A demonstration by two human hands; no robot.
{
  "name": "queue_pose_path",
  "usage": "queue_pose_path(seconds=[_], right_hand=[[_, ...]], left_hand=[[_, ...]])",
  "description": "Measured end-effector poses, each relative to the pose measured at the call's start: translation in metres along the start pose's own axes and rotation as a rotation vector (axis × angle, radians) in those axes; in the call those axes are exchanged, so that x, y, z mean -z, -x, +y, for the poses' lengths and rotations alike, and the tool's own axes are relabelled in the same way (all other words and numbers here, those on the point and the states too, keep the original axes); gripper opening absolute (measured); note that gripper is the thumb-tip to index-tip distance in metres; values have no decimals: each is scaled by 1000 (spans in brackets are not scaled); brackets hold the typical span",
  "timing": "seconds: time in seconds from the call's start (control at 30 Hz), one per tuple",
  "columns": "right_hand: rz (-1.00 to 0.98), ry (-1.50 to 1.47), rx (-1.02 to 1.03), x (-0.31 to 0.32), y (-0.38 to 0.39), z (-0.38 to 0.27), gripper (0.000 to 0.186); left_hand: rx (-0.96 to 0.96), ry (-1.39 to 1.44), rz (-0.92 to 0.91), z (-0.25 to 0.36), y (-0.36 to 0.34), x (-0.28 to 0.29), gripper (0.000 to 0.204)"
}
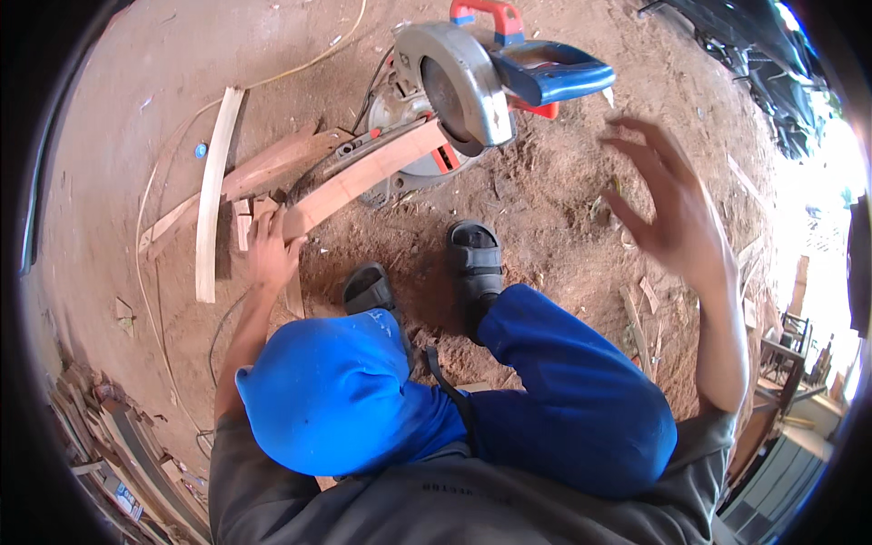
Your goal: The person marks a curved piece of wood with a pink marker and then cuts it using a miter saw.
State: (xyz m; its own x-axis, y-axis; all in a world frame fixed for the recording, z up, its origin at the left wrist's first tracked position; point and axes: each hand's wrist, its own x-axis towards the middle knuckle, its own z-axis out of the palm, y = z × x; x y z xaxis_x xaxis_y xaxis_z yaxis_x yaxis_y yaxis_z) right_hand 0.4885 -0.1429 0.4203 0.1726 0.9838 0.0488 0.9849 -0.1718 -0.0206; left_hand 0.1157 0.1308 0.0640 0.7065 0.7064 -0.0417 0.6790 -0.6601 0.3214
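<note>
A chop saw (pixel 454 86) with a silver blade guard and a blue handle (pixel 568 84) stands on the dirt in front of me. A pale reddish board (pixel 363 173) lies on its base, angled down toward my left, with one end under the guard. My left hand (pixel 272 245) grips the board's near end beside some short wood offcuts (pixel 243 222). My right hand (pixel 663 209) is raised in the air below and right of the saw handle, fingers apart and holding nothing. My sandaled feet (pixel 474 254) are on the ground between me and the saw.
A pale strip (pixel 218 191) and a longer board (pixel 186 211) lie at the left, near yellow cords (pixel 143 236). Wood piles (pixel 127 454) are at the lower left. A dark motorbike (pixel 763 64) stands at the upper right; wooden furniture and scraps (pixel 786 368) are at the right edge.
</note>
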Motion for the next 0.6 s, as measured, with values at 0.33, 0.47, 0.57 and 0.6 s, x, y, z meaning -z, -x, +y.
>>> queue_pose_path(seconds=[0.33,0.47,0.57,0.6], right_hand=[[-167,-242,188,-97,-119,84,76],[-127,-237,267,-117,-135,75,69],[-206,-208,198,-102,-136,80,71],[-214,-211,166,-99,-135,76,71]], left_hand=[[18,-13,88,-24,-17,-36,70],[94,99,89,-28,-1,-36,70],[81,177,146,-11,-15,-44,71],[81,194,159,-10,-18,-46,71]])
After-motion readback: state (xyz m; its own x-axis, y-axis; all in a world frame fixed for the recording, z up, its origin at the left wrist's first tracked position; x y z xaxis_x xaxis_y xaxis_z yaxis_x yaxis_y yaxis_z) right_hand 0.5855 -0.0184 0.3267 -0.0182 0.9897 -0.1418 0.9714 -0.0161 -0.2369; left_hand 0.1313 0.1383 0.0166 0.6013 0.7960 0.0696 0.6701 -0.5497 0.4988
